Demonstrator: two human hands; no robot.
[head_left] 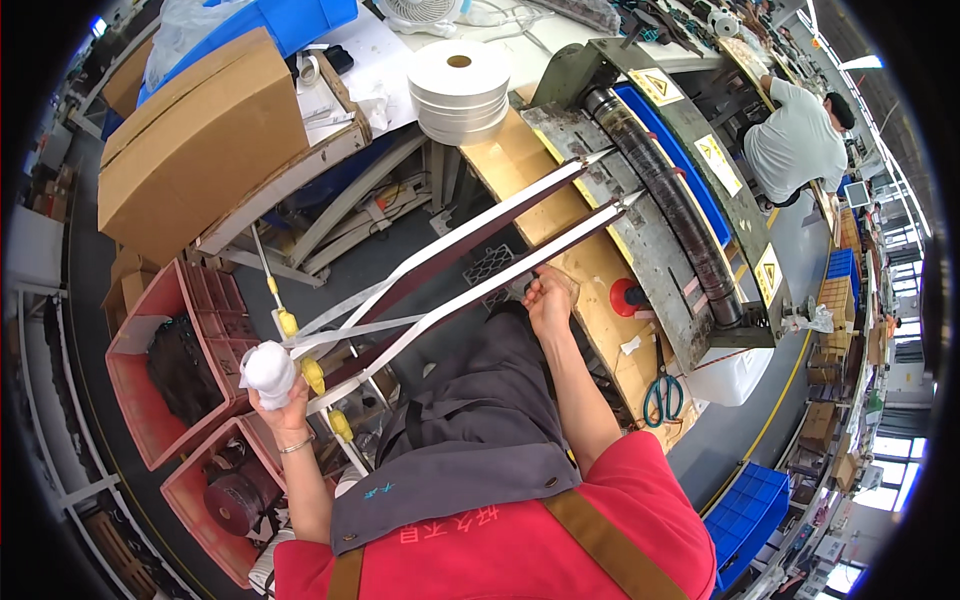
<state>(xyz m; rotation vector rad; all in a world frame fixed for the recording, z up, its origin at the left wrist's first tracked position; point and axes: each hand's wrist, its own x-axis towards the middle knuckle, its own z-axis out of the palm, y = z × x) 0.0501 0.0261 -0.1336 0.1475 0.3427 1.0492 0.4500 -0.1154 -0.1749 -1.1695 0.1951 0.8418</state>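
Observation:
At the lower left, my left hand (285,408) grips a white wrapped bundle (268,368), fingers closed around its lower part. It is beside a rod carrying several yellow clamps (313,375). Thin grey ribbons (375,328) stretch from near the bundle toward two long strips (480,225), white on one face and dark maroon on the other. These strips slope up to the machine's metal plate (580,150), where their ends are pointed. My right hand (548,302) is closed near the edge of the lower strip, beside the wooden bench; whatever its fingers pinch is hidden.
The machine's dark roller (660,190) lies beyond the plate. On the wooden bench (590,265) are a red round object (628,297) and teal-handled scissors (662,398). White tape rolls (459,95), a cardboard box (200,145) and red crates (150,385) stand around. A co-worker (797,140) sits far right.

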